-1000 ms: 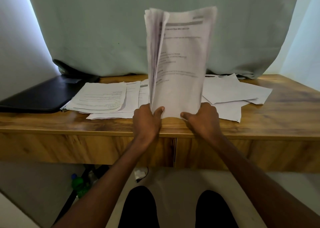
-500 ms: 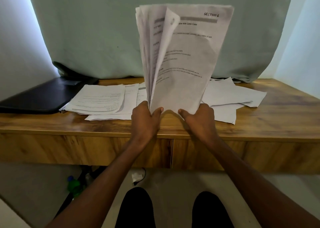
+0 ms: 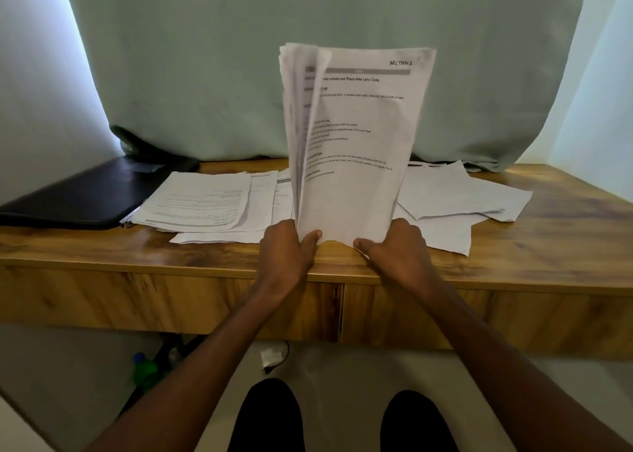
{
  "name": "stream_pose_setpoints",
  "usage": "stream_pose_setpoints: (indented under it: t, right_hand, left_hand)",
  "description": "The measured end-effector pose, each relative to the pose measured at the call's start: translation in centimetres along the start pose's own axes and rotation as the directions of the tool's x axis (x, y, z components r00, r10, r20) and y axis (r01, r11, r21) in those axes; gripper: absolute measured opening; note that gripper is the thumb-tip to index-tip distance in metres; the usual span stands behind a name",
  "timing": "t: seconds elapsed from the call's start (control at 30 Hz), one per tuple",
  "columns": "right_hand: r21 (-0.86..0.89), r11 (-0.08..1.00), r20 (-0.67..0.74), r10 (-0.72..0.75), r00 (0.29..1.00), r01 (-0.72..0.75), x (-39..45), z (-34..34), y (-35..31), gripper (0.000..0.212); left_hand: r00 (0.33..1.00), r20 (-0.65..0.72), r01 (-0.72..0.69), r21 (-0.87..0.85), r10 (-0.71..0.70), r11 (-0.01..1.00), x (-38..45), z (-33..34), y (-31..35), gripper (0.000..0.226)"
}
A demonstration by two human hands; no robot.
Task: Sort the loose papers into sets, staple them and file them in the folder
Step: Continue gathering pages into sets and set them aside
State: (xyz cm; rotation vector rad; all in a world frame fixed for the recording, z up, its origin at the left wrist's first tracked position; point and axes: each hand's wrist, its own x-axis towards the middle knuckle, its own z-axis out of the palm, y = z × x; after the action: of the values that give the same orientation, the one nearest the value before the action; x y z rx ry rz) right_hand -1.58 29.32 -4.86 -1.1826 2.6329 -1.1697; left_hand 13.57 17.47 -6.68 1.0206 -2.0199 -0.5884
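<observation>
Sheaf held upright over wooden desk
Left hand (image 3: 286,247) and right hand (image 3: 399,246) pinch the sheaf's (image 3: 356,143) bottom edge; thin white printed sheets fan apart, top page curling.

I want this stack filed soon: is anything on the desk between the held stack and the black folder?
Yes. Both hands hold the stack upright at the desk's front edge; loose papers lie between it and the closed folder at far left.

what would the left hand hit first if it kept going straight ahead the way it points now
Probably the loose papers lying flat on the desk just beyond the left hand, though depth is hard to judge.
</observation>
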Motion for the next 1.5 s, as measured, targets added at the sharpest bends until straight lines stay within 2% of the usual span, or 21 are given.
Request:
stream_pose_setpoints:
  t: [0.07, 0.1, 0.17, 0.23, 0.33, 0.43, 0.53, 0.73, 0.8, 0.87, 0.93, 1.0, 1.07, 1.17, 1.27, 1.4, 1.5]
  right_hand:
    - [0.144, 0.99, 0.07, -0.02, 0.997, 0.01, 0.6, -0.8, 0.1, 0.057]
    - [0.269, 0.963, 0.106, -0.04, 0.994, 0.011, 1.1, -1.5, 0.1, 0.055]
    - [0.531, 0.847, 0.169, -0.084, 0.982, -0.019, 2.2, -3.3, -0.4, 0.048]
    - [0.654, 0.756, 0.184, -0.129, 0.974, -0.023, 4.7, -5.2, -0.7, 0.045]
    - [0.728, 0.685, 0.18, -0.181, 0.967, -0.007, 9.3, -7.2, -1.1, 0.031]
    - [0.754, 0.654, 0.259, -0.213, 0.942, -0.059, 13.2, -6.9, -1.0, 0.031]
    - [0.821, 0.545, 0.361, -0.259, 0.896, -0.173, 16.2, -5.5, -0.3, 0.042]
    - [0.879, 0.41, 0.384, -0.306, 0.871, -0.243, 21.2, -2.1, -0.1, 0.044]
    - [0.895, 0.35, 0.387, -0.295, 0.874, -0.278, 22.6, -0.9, 0.0, 0.044]
    - [0.9, 0.333, 0.382, -0.284, 0.88, -0.283, 23.4, -0.1, 0.2, 0.044]
    - [0.897, 0.352, 0.373, -0.274, 0.887, -0.268, 24.2, 0.6, 0.5, 0.044]
    - [0.88, 0.401, 0.367, -0.241, 0.898, -0.252, 24.7, 1.0, 0.8, 0.042]
    - [0.859, 0.448, 0.369, -0.206, 0.906, -0.247, 25.0, 1.4, 1.2, 0.042]
    - [0.823, 0.496, 0.413, -0.188, 0.891, -0.277, 24.9, 1.7, 1.8, 0.041]
    - [0.793, 0.539, 0.439, -0.184, 0.879, -0.284, 25.2, 1.9, 2.1, 0.039]
    - [0.851, 0.452, 0.354, -0.12, 0.927, -0.267, 25.9, 2.0, 1.9, 0.033]
    - [0.849, 0.474, 0.275, -0.021, 0.961, -0.232, 26.2, 1.8, 2.0, 0.027]
  left_hand:
    - [0.996, 0.085, 0.034, -0.089, -0.026, 0.996, 0.9, -0.4, -0.2, 0.056]
    - [0.991, 0.128, 0.046, -0.125, -0.03, 0.991, 1.6, -0.7, -0.3, 0.059]
    - [0.978, 0.207, 0.057, -0.17, -0.021, 0.984, 2.7, -1.6, -0.4, 0.062]
    - [0.951, 0.308, 0.064, -0.247, 0.016, 0.967, 3.8, -2.5, -0.6, 0.064]
    - [0.876, 0.473, 0.112, -0.391, 0.095, 0.914, 5.3, -3.5, -1.0, 0.067]
    - [0.796, 0.584, 0.144, -0.439, 0.16, 0.887, 6.8, -4.0, -1.0, 0.067]
    - [0.755, 0.637, 0.175, -0.426, 0.156, 0.888, 8.3, -3.8, -1.2, 0.072]
    - [0.668, 0.735, 0.196, -0.329, 0.12, 0.924, 10.9, -3.2, -2.3, 0.063]
    - [0.691, 0.711, 0.157, -0.322, 0.129, 0.934, 13.1, -3.5, -1.8, 0.068]
    - [0.786, 0.612, 0.203, -0.385, 0.084, 0.9, 16.1, -3.6, -1.1, 0.072]
    - [0.862, 0.507, 0.288, -0.487, -0.001, 0.824, 19.6, -2.9, -0.2, 0.069]
    - [0.9, 0.433, 0.288, -0.5, -0.052, 0.817, 22.9, -1.8, 0.6, 0.064]
    - [0.923, 0.374, 0.293, -0.532, -0.09, 0.794, 25.6, 0.3, 0.8, 0.045]
    - [0.939, 0.299, 0.329, -0.649, -0.167, 0.686, 27.6, 3.3, 0.3, 0.02]
    - [0.937, 0.298, 0.348, -0.728, -0.185, 0.59, 27.8, 5.5, -1.1, 0.016]
    - [0.93, 0.342, 0.361, -0.78, -0.135, 0.511, 26.9, 6.6, -1.8, 0.012]
    - [0.916, 0.389, 0.381, -0.776, -0.094, 0.503, 26.2, 6.9, -1.8, 0.013]
